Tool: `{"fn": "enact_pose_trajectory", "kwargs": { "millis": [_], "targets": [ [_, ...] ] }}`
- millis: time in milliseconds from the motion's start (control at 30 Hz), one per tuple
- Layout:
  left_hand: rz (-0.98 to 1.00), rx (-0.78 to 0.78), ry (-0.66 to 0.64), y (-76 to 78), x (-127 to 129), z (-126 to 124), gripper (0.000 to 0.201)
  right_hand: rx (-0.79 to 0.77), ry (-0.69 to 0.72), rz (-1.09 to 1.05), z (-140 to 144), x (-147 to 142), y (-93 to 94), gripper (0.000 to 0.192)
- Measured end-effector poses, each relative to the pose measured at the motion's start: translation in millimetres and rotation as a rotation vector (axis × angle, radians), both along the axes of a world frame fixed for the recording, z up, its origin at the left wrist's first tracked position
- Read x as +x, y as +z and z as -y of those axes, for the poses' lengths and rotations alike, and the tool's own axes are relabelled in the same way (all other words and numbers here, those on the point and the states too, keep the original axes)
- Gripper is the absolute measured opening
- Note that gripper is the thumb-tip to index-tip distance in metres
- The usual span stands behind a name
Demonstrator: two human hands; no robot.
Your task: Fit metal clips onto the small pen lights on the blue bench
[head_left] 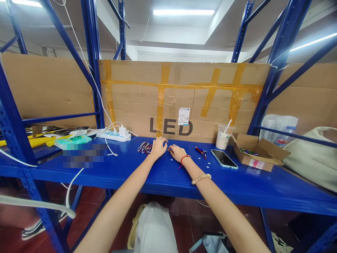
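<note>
Both my hands rest on the blue shelf (163,175), close together in front of the cardboard (184,102) marked LED. My left hand (158,147) lies palm down, fingers loosely spread, fingertips just beside the bunch of keyrings (144,147), which sits to its left; I cannot tell if they touch. My right hand (177,152) is curled, fingers drawn together on the shelf; whether it pinches anything I cannot tell. Small white discs (207,166) lie scattered near my right wrist. More keyrings (201,151) lie right of that hand, then a phone (224,159), a cup (223,137) and an open box (256,154). A power strip (116,135) sits far left.
</note>
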State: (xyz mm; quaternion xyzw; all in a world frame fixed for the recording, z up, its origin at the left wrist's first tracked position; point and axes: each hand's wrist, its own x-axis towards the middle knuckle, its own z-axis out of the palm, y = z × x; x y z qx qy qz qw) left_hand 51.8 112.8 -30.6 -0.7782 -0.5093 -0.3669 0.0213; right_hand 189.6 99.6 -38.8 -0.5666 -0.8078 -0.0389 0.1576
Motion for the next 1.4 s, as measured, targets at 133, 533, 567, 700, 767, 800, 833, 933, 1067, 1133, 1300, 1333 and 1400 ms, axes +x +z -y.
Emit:
{"fn": "enact_pose_trajectory", "kwargs": {
  "millis": [133, 533, 567, 700, 767, 800, 833, 933, 1067, 1133, 1300, 1333, 1400],
  "targets": [
    [-0.057, 0.038, -0.117, 0.0, 4, 3, 0.02, 0.048, -0.017, 0.085, 4, -8, 1.3, 0.029],
    [0.377, -0.255, -0.463, 0.1, 18, -1, 0.029, 0.024, -0.351, 0.056, -1, 0, 2.7, 0.03],
    [0.383, -0.299, -0.505, 0.4, 19, 2, 0.03, 0.015, -0.399, 0.042, -3, 2, 2.4, 0.03],
    [0.372, -0.42, -0.606, 1.2, 22, 11, 0.035, -0.022, -0.504, -0.003, -8, 7, 2.1, 0.031],
    [0.396, -0.45, -0.624, 1.2, 24, 14, 0.035, -0.033, -0.515, -0.016, -9, 8, 2.7, 0.033],
    [0.413, -0.463, -0.629, 1.1, 25, 15, 0.035, -0.037, -0.518, -0.022, -9, 8, 3.2, 0.034],
    [0.429, -0.475, -0.632, 1.1, 26, 15, 0.035, -0.04, -0.521, -0.027, -9, 7, 3.7, 0.034],
    [0.428, -0.507, -0.636, 1.8, 29, 17, 0.033, -0.05, -0.521, -0.04, -8, 6, 5.5, 0.032],
    [0.413, -0.532, -0.644, 4.6, 31, 20, 0.031, -0.061, -0.503, -0.065, -7, 6, 7.6, 0.028],
    [0.43, -0.572, -0.655, 6.0, 30, 22, 0.033, -0.062, -0.496, -0.082, -5, 5, 8.8, 0.026],
    [0.461, -0.682, -0.677, 6.6, 30, 22, 0.035, -0.051, -0.489, -0.15, 0, 5, 12.6, 0.024],
    [0.46, -0.684, -0.675, 6.6, 29, 21, 0.035, -0.047, -0.485, -0.169, 1, 5, 13.3, 0.024],
    [0.448, -0.679, -0.671, 7.1, 29, 22, 0.036, -0.034, -0.475, -0.211, 2, 5, 14.3, 0.024]
  ]
}}
